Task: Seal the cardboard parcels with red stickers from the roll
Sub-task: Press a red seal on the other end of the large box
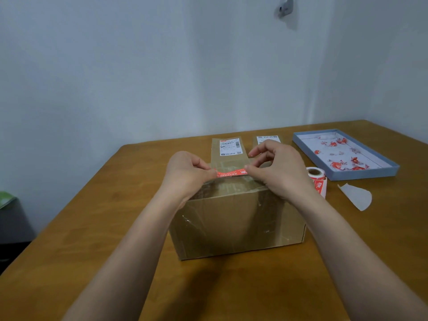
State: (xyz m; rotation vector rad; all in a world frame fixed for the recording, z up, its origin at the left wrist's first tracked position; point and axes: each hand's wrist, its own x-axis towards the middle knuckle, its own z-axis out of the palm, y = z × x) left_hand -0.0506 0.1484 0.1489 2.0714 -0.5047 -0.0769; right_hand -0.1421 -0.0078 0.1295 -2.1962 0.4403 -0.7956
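A brown cardboard parcel (236, 223) stands in the middle of the wooden table, wrapped in clear tape. Above its top I hold a red sticker (231, 173) stretched flat. My left hand (187, 172) pinches its left end and my right hand (275, 167) pinches its right end. The sticker roll (316, 176) stands just right of the parcel, partly hidden behind my right wrist. Two more parcels with white shipping labels, one at the left (228, 149) and one at the right (267, 140), lie behind the parcel; the right one is mostly hidden by my right hand.
A shallow blue box lid (370, 176) at the right rear holds several crumpled red sticker scraps. A white piece of backing paper (357, 196) lies on the table (92, 228) in front of it. A dark cabinet (14, 228) stands left of the table.
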